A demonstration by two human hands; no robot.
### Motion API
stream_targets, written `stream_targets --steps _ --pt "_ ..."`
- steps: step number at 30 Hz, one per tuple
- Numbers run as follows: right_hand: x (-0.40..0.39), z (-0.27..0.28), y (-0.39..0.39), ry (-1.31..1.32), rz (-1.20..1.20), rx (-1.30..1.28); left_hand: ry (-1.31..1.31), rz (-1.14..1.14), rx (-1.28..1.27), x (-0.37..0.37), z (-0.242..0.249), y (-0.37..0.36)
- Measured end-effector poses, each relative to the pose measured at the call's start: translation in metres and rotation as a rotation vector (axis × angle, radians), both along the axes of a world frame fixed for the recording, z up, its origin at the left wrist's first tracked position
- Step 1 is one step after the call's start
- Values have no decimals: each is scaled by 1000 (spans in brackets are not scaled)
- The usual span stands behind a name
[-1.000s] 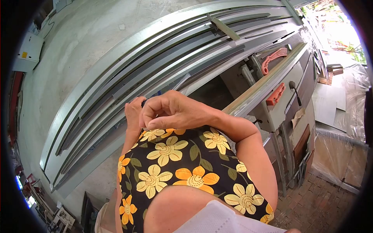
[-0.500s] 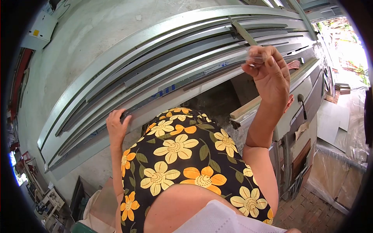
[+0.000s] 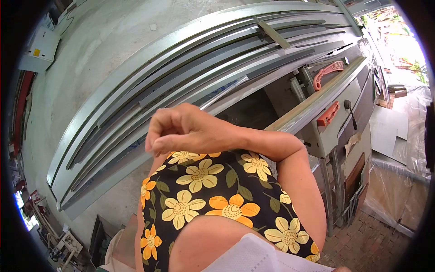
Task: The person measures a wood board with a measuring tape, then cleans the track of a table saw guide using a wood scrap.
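Right hand (image 3: 181, 129) has swung back left, fingers curled closed, held item unclear, near the long dark-grey metal bar (image 3: 277, 65) bearing clear blue-printed film (image 3: 225, 93); left hand hidden, can't tell; slow, even pulls suit.

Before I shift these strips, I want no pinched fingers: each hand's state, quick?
Right hand: curled closed; whether it holds anything cannot be told.
Left hand: hidden behind the right; cannot be told.

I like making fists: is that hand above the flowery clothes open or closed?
Closed, loosely: the right hand has its fingers curled in. Whether it holds anything, I cannot tell.
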State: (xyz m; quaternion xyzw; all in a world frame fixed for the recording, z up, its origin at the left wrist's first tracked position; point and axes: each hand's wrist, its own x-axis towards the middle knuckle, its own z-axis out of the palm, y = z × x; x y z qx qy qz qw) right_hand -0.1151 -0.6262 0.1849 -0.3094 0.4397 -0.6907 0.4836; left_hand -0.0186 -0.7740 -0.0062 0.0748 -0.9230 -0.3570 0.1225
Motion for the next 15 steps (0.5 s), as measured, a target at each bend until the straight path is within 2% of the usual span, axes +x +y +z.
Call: stream_targets --steps 3,4,7,8,12,14,15 --pt "2 9 -6 -55 68 -90 13 10 -96 -9 1 12" --pt "0 13 -7 4 98 -116 17 10 -122 -11 -1 14" --pt "11 18 -11 -204 129 -208 19 7 -185 -18 -6 18" --pt "12 18 -12 -173 159 -213 24 3 -204 -23 -2 20" --pt "12 10 -15 259 30 -238 107 -36 -337 -32 30 31" --pt "12 6 -15 452 -18 -241 68 -92 -13 -40 52 39" --pt "12 5 -14 454 -7 -221 48 -118 149 -44 62 41"
